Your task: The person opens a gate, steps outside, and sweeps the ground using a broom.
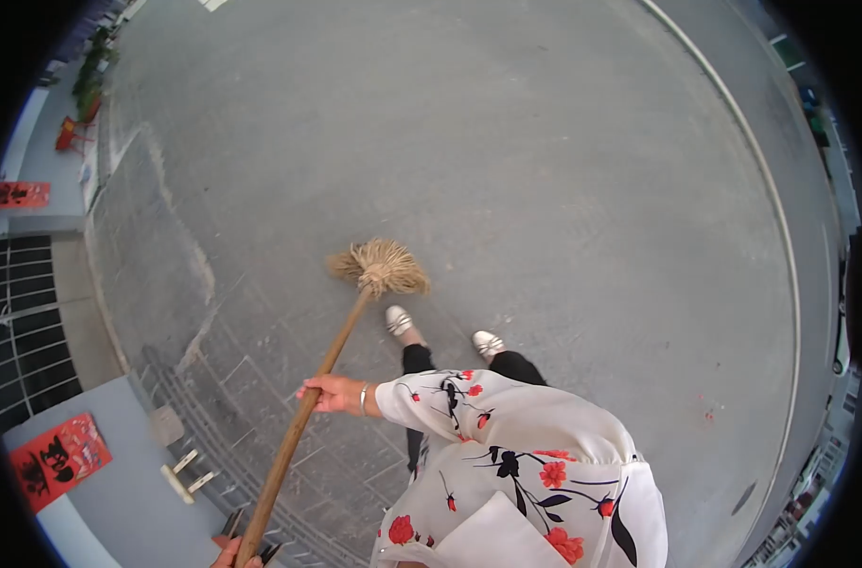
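A string mop point(379, 268) with a straw-coloured head and a long wooden handle rests on the grey pavement, in front of my shoes. Its handle slants down to the bottom left of the view. My right hand point(331, 394), with a bracelet at the wrist, is closed around the handle about midway. Close to the handle's upper end, my left hand point(234, 553) grips it too, partly cut off by the bottom edge. My light sleeve point(507, 402) with red flowers reaches across in front of my body.
To the left are a wall with red posters point(62, 462), a dark barred gate point(19, 322) and a red chair point(71, 134) near potted plants point(90, 80). A pale line point(772, 189) curves along the pavement on the right. My shoes point(398, 320) stand just behind the mop head.
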`<state>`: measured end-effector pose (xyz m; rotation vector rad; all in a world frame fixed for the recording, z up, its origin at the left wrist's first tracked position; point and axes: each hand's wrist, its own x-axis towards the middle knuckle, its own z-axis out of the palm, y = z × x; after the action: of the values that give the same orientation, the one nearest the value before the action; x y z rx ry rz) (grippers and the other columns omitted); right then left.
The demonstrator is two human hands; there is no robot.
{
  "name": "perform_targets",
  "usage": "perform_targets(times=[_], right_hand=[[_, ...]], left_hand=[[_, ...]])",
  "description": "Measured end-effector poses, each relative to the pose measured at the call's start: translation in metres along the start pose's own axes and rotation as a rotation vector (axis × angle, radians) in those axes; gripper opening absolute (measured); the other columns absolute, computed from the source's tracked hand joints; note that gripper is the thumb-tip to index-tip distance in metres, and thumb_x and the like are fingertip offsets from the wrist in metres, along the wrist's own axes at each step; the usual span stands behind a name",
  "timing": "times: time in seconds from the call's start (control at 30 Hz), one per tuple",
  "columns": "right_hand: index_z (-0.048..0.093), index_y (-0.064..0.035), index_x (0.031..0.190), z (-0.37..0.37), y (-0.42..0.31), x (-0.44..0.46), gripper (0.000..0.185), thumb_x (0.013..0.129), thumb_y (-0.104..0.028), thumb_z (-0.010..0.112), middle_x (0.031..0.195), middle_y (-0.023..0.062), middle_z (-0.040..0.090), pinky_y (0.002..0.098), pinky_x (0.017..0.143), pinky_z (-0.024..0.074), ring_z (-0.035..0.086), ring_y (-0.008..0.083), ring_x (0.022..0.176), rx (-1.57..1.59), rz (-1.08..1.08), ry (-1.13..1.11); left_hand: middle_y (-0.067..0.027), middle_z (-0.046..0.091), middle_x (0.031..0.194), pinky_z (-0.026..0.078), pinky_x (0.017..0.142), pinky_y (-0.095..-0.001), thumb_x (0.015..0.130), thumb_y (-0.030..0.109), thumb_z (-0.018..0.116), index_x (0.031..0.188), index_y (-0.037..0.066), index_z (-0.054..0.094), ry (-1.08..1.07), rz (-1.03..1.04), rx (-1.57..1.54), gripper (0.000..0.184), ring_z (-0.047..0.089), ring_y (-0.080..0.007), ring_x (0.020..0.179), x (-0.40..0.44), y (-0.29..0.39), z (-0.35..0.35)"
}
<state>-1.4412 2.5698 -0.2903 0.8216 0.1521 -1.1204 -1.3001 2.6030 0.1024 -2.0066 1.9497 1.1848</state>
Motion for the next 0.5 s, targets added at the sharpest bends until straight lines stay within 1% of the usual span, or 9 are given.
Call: perform_targets(times=[0.07,0.17,0.23,0.3,0.33,0.4,0.43,0.47,0.5], right_hand=[[0.043,-0.0006,0.084,0.032,0.02,0.042,0.015,0.072,-0.003,0.052,0.077,0.0107,0.049,0.0395,0.068,0.0444,0.051,0.024,0.074,-0.034,0.04,-0.016],[0.041,0.0005,0.086,0.03,0.022,0.104,0.017,0.072,-0.002,0.051,0.079,0.0128,0.048,0.0417,0.068,0.0442,0.05,0.0265,0.075,0.009,0.031,0.098],[0.04,0.0013,0.088,0.029,0.007,0.145,0.018,0.072,0.0,0.05,0.081,0.0146,0.047,0.043,0.068,0.0441,0.05,0.0288,0.076,-0.007,-0.103,0.131],[0.039,0.002,0.089,0.025,-0.013,0.161,0.02,0.073,0.0,0.049,0.081,0.0157,0.046,0.0432,0.067,0.044,0.049,0.0301,0.076,-0.057,-0.178,0.181],[0.039,0.0022,0.09,0.023,-0.03,0.163,0.021,0.073,0.0,0.05,0.081,0.0154,0.046,0.0432,0.067,0.0439,0.049,0.03,0.075,-0.102,-0.189,0.15],[0.038,0.0024,0.091,0.023,-0.075,0.149,0.023,0.072,-0.002,0.051,0.081,0.0147,0.046,0.0432,0.067,0.0438,0.048,0.0295,0.073,-0.098,-0.277,0.152],[0.038,0.0025,0.091,0.024,-0.1,0.137,0.024,0.072,-0.003,0.052,0.08,0.0144,0.046,0.0432,0.067,0.0438,0.048,0.0292,0.073,-0.052,-0.352,0.179],[0.04,0.003,0.088,0.009,-0.131,0.135,0.023,0.071,-0.003,0.054,0.081,0.0139,0.046,0.0434,0.067,0.0438,0.048,0.0292,0.072,-0.134,-0.535,0.15],[0.042,0.0037,0.085,-0.004,-0.17,0.128,0.02,0.073,-0.008,0.053,0.078,0.0137,0.046,0.0422,0.067,0.0437,0.048,0.0286,0.072,-0.101,-0.618,0.19]], left_hand=[[-0.004,0.052,0.061,0.037,0.046,-0.0228,0.068,0.011,0.055,0.092,-0.004,0.052,0.02,0.131,0.21,0.028,0.044,-0.0093,0.046,0.012,0.002,-0.019],[-0.0032,0.049,0.061,0.036,0.046,-0.0225,0.067,0.011,0.054,0.093,-0.003,0.052,0.014,0.112,0.341,0.029,0.042,-0.0086,0.051,0.064,-0.028,-0.032],[-0.0029,0.048,0.061,0.035,0.046,-0.0222,0.067,0.01,0.053,0.094,-0.002,0.051,0.007,0.098,0.395,0.029,0.041,-0.0083,0.052,0.101,-0.034,-0.033],[0.0011,0.046,0.063,0.032,0.043,-0.0176,0.057,0.002,0.056,0.092,-0.001,0.052,-0.029,-0.145,0.158,0.035,0.039,-0.0045,0.05,0.131,-0.038,-0.034],[0.0011,0.046,0.063,0.032,0.043,-0.0176,0.057,0.002,0.056,0.092,-0.001,0.052,-0.047,-0.157,0.157,0.035,0.039,-0.0045,0.05,0.155,-0.041,-0.037],[0.0004,0.048,0.067,0.036,0.051,-0.0192,0.058,0.001,0.057,0.093,-0.001,0.052,-0.309,0.032,0.121,0.035,0.042,-0.0059,0.058,0.208,-0.046,-0.038],[0.0012,0.047,0.066,0.035,0.05,-0.019,0.057,0.001,0.056,0.092,-0.001,0.052,-0.353,0.092,0.104,0.035,0.041,-0.0057,0.058,0.233,-0.041,-0.024],[0.002,0.045,0.064,0.034,0.049,-0.0188,0.057,0.001,0.056,0.092,-0.001,0.052,-0.394,0.155,0.084,0.035,0.04,-0.0054,0.057,0.258,-0.028,-0.005],[0.0025,0.045,0.063,0.035,0.049,-0.0193,0.057,0.001,0.055,0.092,0.0,0.051,-0.429,0.202,0.06,0.035,0.04,-0.0055,0.056,0.279,-0.011,0.02]])
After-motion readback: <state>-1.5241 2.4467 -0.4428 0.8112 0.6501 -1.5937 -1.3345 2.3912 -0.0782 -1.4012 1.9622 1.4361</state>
